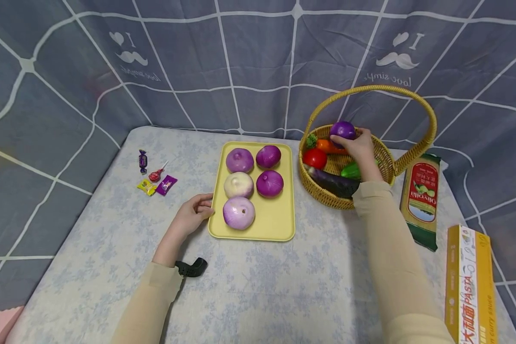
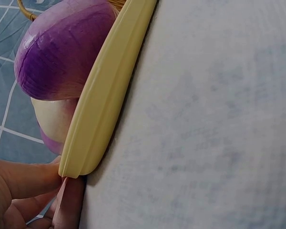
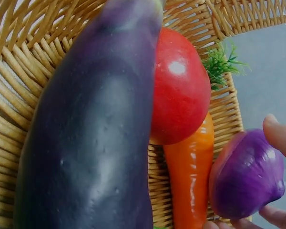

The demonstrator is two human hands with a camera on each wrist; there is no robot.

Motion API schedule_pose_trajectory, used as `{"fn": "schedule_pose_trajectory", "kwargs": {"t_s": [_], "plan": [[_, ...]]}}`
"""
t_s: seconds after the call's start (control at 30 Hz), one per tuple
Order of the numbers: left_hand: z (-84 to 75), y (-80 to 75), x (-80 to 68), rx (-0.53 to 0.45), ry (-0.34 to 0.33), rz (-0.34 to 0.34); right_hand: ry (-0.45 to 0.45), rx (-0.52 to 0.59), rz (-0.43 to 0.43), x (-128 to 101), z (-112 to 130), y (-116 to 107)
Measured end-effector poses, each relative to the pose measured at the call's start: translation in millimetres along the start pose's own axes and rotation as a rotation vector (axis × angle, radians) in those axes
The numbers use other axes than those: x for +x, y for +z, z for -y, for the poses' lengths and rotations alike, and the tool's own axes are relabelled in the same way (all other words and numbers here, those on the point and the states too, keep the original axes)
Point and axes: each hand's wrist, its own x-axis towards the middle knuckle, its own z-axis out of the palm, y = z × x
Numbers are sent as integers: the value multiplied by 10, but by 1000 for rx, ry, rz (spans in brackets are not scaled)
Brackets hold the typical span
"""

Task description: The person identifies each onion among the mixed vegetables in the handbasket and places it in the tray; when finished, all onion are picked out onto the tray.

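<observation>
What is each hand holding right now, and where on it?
The right hand grips a purple onion around its sides, over the basket. The left hand holds nothing; its fingertips touch the yellow tray at its near left corner.

Six onions (image 1: 239,212), four sweets (image 1: 156,179), two pasta packs (image 1: 422,198), one basket (image 1: 413,160), one tray (image 1: 279,224).
</observation>
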Motion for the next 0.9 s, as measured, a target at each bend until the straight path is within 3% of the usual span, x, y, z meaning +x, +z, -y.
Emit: {"fn": "schedule_pose_trajectory", "kwargs": {"t_s": [0.6, 0.9], "plan": [[-2, 23, 11, -8, -32, -15, 21, -45, -31, 20, 24, 30], [-5, 16, 14, -1, -21, -11, 34, 9, -15, -49, 75, -83]]}}
